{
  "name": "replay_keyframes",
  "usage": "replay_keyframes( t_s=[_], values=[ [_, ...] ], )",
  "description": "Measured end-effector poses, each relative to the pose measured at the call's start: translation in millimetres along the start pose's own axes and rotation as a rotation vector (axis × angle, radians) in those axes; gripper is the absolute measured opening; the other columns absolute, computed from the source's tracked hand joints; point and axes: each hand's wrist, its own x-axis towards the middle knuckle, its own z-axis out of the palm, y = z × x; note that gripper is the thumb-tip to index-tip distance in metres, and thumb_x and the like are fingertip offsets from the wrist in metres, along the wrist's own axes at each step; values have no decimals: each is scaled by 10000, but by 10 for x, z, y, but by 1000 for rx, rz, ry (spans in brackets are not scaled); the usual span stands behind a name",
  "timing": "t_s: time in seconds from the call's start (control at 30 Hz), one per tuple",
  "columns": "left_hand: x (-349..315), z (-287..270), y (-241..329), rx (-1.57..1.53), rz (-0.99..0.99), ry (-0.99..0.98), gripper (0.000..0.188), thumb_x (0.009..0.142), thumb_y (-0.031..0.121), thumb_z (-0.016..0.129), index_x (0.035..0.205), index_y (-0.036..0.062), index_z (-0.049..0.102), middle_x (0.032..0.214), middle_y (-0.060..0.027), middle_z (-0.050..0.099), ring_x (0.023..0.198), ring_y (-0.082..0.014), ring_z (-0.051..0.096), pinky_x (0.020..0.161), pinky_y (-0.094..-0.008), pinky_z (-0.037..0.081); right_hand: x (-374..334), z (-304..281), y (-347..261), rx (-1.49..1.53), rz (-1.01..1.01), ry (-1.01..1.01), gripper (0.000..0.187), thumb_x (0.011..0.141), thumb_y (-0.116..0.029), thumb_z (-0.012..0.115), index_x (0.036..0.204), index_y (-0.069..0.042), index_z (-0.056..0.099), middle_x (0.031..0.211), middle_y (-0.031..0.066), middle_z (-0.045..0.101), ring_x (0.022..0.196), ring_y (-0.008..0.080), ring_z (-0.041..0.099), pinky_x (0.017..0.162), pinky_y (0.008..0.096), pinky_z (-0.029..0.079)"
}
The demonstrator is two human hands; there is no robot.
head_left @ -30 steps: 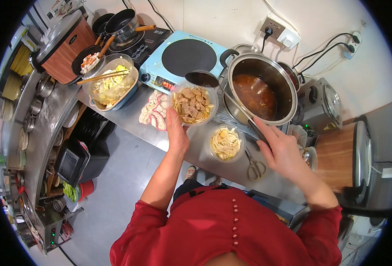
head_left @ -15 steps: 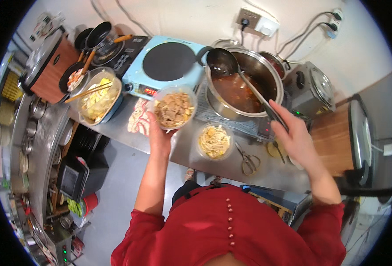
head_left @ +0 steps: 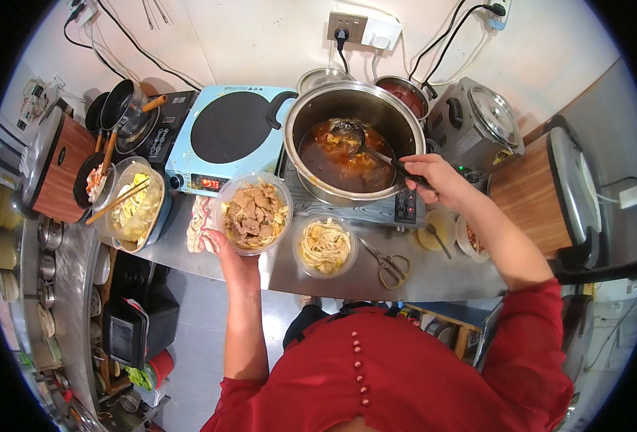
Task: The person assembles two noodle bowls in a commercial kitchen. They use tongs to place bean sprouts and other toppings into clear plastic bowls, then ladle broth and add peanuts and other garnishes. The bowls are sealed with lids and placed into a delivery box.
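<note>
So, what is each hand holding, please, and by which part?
The left hand holds the meat-topped bowl by its near left side; the right hand grips the ladle by its handle.

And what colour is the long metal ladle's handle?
The handle is black, clearest in head view.

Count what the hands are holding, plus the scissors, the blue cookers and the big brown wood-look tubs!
Held bowl: 1
Held ladle: 1
Scissors: 1
Blue cooker: 1
Brown wood-look tubs: 2
Total: 6
</note>
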Motion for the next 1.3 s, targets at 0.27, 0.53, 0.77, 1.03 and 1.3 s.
replay_keyframes(
  t_s=[0.27, 0.53, 0.77, 1.03, 1.3],
  values=[
    [19, 114, -130, -22, 62, -46, 835, 943, 681, 356, 1510, 74, 275, 1527, -97, 357, 1391, -263, 379, 1126, -438, 340, -305, -157, 65, 155, -33, -64, 268, 979, -155, 497, 1193, -5, 556, 724, 52, 563, 399, 76, 362, 365, 242, 245],
    [53, 138, -252, -38, 20, -70, 780, 976, 643, 310, 1491, 57, 308, 1492, -109, 409, 1376, -256, 400, 1127, -427, 338, -872, -190, -169, 236, -52, -170, 387, 979, -201, 540, 1307, 5, 537, 730, 63, 582, 399, 44, 371, 351, 187, 261],
    [20, 114, -247, -46, 66, -66, 762, 977, 617, 376, 1468, 36, 333, 1442, -124, 460, 1317, -251, 477, 1079, -409, 410, -1274, 202, -393, 307, -22, -289, 420, 992, -179, 502, 1360, 23, 488, 734, 94, 559, 390, 55, 355, 345, 192, 271],
    [-47, 16, -147, -26, 47, -17, 720, 978, 615, 396, 1468, 89, 353, 1432, -70, 477, 1311, -210, 478, 1067, -386, 406, -1226, 838, -110, -137, -105, -308, 463, 958, -135, 542, 1411, -56, 491, 757, 45, 591, 500, 50, 417, 453, 182, 303],
    [-96, -13, -17, 33, 108, 7, 742, 984, 626, 331, 1478, 72, 319, 1457, -91, 442, 1336, -235, 445, 1099, -411, 361, -1246, 1080, 73, -922, -951, -124, 536, 877, -46, 611, 1395, -20, 476, 868, 151, 627, 711, 302, 632, 644, 381, 513]
  ],
)
